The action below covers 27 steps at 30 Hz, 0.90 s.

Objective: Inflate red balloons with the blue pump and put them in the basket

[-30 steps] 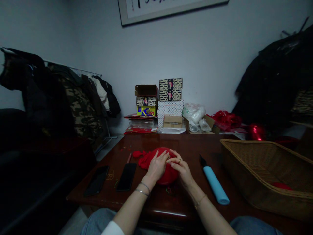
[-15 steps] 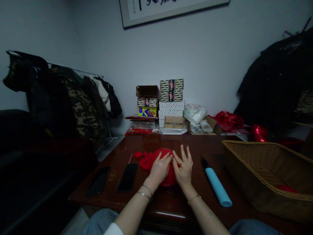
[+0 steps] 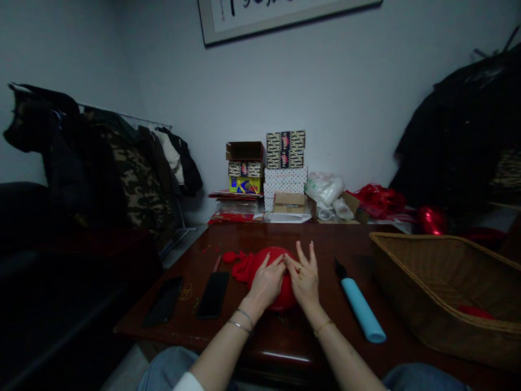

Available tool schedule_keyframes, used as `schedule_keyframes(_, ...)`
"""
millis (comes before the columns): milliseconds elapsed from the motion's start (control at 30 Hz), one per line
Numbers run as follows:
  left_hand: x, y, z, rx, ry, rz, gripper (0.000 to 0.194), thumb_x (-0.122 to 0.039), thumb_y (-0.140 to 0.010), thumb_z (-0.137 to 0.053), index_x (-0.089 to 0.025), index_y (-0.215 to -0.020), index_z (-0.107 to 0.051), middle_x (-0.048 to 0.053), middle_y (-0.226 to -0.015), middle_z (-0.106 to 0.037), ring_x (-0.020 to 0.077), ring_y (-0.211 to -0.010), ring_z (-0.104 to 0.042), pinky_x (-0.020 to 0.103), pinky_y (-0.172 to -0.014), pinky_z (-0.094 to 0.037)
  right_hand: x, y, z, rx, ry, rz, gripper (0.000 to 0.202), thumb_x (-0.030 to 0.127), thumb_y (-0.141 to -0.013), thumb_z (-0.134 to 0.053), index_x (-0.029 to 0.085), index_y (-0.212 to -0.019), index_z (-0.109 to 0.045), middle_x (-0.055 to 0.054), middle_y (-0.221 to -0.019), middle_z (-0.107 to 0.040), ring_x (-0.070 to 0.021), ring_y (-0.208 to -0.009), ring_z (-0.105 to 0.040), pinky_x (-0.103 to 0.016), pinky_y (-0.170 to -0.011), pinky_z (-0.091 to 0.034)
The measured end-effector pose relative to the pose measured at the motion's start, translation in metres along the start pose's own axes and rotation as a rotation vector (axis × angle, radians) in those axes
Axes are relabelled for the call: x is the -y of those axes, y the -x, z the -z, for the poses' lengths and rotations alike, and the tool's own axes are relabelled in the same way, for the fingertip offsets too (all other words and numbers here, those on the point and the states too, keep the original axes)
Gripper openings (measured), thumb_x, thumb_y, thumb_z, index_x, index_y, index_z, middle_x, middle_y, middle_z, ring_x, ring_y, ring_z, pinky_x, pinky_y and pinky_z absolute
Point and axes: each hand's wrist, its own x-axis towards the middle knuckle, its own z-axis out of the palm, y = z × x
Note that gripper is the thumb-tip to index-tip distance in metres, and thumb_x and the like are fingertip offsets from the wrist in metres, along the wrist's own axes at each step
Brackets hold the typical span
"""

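Note:
A round, inflated red balloon [image 3: 285, 296] rests on the dark wooden table between my two hands. My left hand [image 3: 265, 282] lies over its left side, thumb and fingers drawn together at the top. From the right, my right hand [image 3: 304, 279] meets it there, its thumb and index finger pinched while the other fingers point up and apart. The fingertips touch at the balloon; the bit of rubber they grip is too small to make out. Limp red balloons [image 3: 241, 270] lie in a heap just left of my left hand.
A light-blue balloon pump [image 3: 363, 310] lies right of my hands, beside a wicker basket [image 3: 431, 317] with something red inside. Two dark phones [image 3: 213, 295] and thin yellow bands [image 3: 186, 292] are on the left. Stacked boxes [image 3: 285, 187] stand behind the table.
My right hand has shifted slightly left, its fingertips now closer against those of my left hand. The balloon and my left hand stay nearly in place.

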Motion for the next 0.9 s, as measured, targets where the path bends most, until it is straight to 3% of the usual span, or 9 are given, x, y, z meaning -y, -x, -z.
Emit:
schedule_keyframes(67,0.001,0.000,0.001,-0.017,0.002,0.003,0.036,-0.006,-0.085,-0.039,-0.010,-0.118,-0.054,0.016,-0.121,-0.060,0.0183,-0.118,-0.052,0.044,-0.108,-0.032,-0.003,0.000,-0.001,0.077,-0.027,-0.014,0.024,0.036,-0.088,-0.050,0.029,-0.099,-0.070,0.000,-0.141,-0.039,-0.0261,-0.139,-0.008,-0.052,-0.106,-0.027)
schedule_keyframes(133,0.001,0.001,0.003,-0.023,0.013,0.003,0.034,-0.007,-0.086,-0.039,-0.011,-0.115,-0.056,0.015,-0.120,-0.061,0.0183,-0.118,-0.052,0.045,-0.108,-0.032,-0.009,0.000,-0.002,0.129,-0.055,-0.038,0.030,0.040,-0.086,-0.051,0.030,-0.113,-0.063,-0.001,-0.142,-0.038,-0.0268,-0.139,-0.011,-0.052,-0.104,-0.032)
schedule_keyframes(300,0.003,-0.002,0.011,-0.015,0.054,0.033,0.032,-0.016,-0.092,-0.036,-0.015,-0.120,-0.052,0.011,-0.121,-0.062,0.0180,-0.119,-0.052,0.045,-0.106,-0.036,-0.026,0.001,0.001,0.124,-0.093,-0.108,0.057,0.044,-0.082,-0.057,0.025,-0.133,-0.043,-0.009,-0.141,-0.040,-0.0268,-0.136,-0.024,-0.052,-0.102,-0.034)
schedule_keyframes(467,0.006,-0.007,0.021,0.011,0.063,0.098,0.038,-0.021,-0.094,-0.033,-0.017,-0.131,-0.042,0.011,-0.128,-0.056,0.0179,-0.118,-0.052,0.043,-0.104,-0.037,-0.026,0.003,0.003,0.158,-0.107,-0.065,0.059,0.040,-0.073,-0.068,0.027,-0.128,-0.051,-0.008,-0.137,-0.046,-0.0264,-0.131,-0.034,-0.050,-0.103,-0.034)
schedule_keyframes(633,0.008,-0.006,0.027,0.038,0.099,0.137,0.043,-0.022,-0.095,-0.029,-0.017,-0.137,-0.033,0.012,-0.133,-0.052,0.0183,-0.121,-0.050,0.045,-0.105,-0.035,-0.015,0.004,-0.008,0.204,-0.112,0.006,0.054,0.031,-0.072,-0.069,0.029,-0.124,-0.055,-0.005,-0.136,-0.048,-0.0245,-0.129,-0.038,-0.047,-0.101,-0.038)
schedule_keyframes(900,-0.003,0.000,0.018,-0.082,0.113,0.212,0.050,-0.022,-0.095,-0.025,-0.018,-0.145,-0.019,0.016,-0.142,-0.040,0.0224,-0.132,-0.035,0.051,-0.106,-0.030,0.006,0.003,-0.021,0.104,-0.032,0.019,0.042,0.025,-0.077,-0.059,0.028,-0.119,-0.059,-0.005,-0.130,-0.054,-0.0244,-0.123,-0.044,-0.048,-0.097,-0.040)
